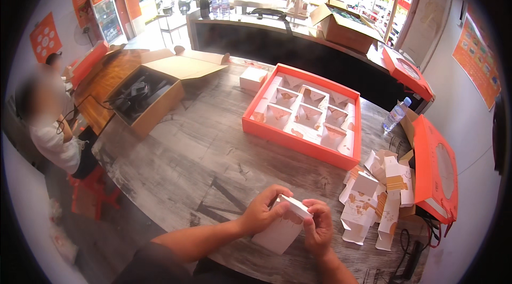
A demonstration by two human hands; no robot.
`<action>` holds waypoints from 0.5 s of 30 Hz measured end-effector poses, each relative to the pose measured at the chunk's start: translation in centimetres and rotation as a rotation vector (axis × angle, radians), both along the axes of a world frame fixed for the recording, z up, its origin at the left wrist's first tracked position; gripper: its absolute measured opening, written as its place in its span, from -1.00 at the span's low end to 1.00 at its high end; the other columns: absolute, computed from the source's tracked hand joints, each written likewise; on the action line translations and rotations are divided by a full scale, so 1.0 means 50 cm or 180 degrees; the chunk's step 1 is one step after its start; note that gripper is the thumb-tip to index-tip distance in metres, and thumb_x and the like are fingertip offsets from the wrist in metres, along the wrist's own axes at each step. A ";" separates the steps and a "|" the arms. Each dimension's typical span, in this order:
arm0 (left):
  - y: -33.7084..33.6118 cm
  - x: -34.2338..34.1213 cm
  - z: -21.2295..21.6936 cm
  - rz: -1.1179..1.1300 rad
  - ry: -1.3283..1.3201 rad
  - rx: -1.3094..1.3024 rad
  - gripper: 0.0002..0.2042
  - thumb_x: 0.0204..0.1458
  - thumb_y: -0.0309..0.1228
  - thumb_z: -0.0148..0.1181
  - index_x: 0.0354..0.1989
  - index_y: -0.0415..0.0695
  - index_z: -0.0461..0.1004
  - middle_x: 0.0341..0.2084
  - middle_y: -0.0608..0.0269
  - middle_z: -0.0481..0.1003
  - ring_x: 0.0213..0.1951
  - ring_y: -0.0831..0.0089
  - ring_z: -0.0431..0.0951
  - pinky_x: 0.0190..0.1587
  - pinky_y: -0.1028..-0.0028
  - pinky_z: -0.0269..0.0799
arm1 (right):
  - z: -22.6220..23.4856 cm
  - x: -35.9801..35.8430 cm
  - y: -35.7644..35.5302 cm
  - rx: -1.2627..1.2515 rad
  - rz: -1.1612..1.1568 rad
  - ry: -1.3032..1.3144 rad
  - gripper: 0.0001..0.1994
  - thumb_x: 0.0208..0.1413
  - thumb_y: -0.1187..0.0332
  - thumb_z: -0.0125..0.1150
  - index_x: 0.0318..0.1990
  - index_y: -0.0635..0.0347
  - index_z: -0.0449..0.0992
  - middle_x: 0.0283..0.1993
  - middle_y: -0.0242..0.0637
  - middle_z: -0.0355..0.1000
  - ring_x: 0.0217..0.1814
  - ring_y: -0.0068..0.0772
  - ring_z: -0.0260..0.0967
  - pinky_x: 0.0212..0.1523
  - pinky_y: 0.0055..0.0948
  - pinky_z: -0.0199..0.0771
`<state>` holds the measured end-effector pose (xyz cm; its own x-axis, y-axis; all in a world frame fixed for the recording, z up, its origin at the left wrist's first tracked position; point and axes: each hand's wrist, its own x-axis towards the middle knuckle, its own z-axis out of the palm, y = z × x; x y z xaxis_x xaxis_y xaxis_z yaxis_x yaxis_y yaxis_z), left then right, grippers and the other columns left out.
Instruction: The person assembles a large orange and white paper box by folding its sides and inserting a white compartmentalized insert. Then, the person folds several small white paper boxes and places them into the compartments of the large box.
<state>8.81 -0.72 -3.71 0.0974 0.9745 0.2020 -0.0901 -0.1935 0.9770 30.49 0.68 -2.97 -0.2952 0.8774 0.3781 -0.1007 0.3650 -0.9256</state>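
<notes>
Between my hands, near the table's front edge, is a small white carton (279, 232) with a brown print near its top. My left hand (265, 210) pinches the carton's upper left side, thumb in front. At its upper right my right hand (319, 226) grips the flap edge with bent fingers. Beyond them lies a large red tray box (301, 145), its inside split into several compartments by white printed card inserts. To the right, a loose pile of flattened white cartons (361, 211) with brown prints rests on the table.
A cardboard box (154, 110) holding black gear and cables stands open at the left. One white carton (253, 78) sits behind the tray. At right are a water bottle (393, 117) and a red lid with a window (431, 169). A person (56, 140) sits at far left.
</notes>
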 end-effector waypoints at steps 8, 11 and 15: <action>-0.004 0.006 0.003 0.0234 0.0360 0.0447 -0.61 0.33 -0.26 0.34 0.24 -0.11 0.45 0.02 0.17 0.55 0.04 0.40 0.56 0.12 0.37 0.49 | 0.019 -0.003 -0.006 -0.0775 0.0175 0.0519 -0.86 0.36 0.50 0.28 -0.05 0.17 0.43 0.15 -0.21 0.46 0.00 -0.54 0.42 0.03 -0.49 0.49; -0.009 0.007 0.008 0.0150 0.0269 0.0293 -0.59 0.32 -0.25 0.36 0.24 -0.11 0.45 0.03 0.15 0.56 0.05 0.38 0.57 0.12 0.36 0.49 | 0.017 0.002 -0.004 -0.0893 0.0143 0.0564 -0.87 0.35 0.53 0.27 -0.07 0.17 0.42 0.12 -0.22 0.48 0.02 -0.53 0.41 0.08 -0.48 0.47; -0.009 0.007 0.017 0.0185 0.0453 0.0482 -0.59 0.32 -0.25 0.37 0.24 -0.12 0.46 0.01 0.16 0.56 0.03 0.36 0.58 0.12 0.36 0.49 | 0.018 0.001 -0.004 -0.0874 0.0093 0.0649 -0.88 0.36 0.54 0.26 -0.08 0.15 0.43 0.11 -0.23 0.50 0.02 -0.55 0.39 0.10 -0.49 0.43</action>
<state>9.14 -1.19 -2.85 0.0801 0.9389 0.3348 0.0624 -0.3399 0.9384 30.54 0.49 -2.08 -0.2645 0.9469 0.1826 -0.3005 0.0990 -0.9486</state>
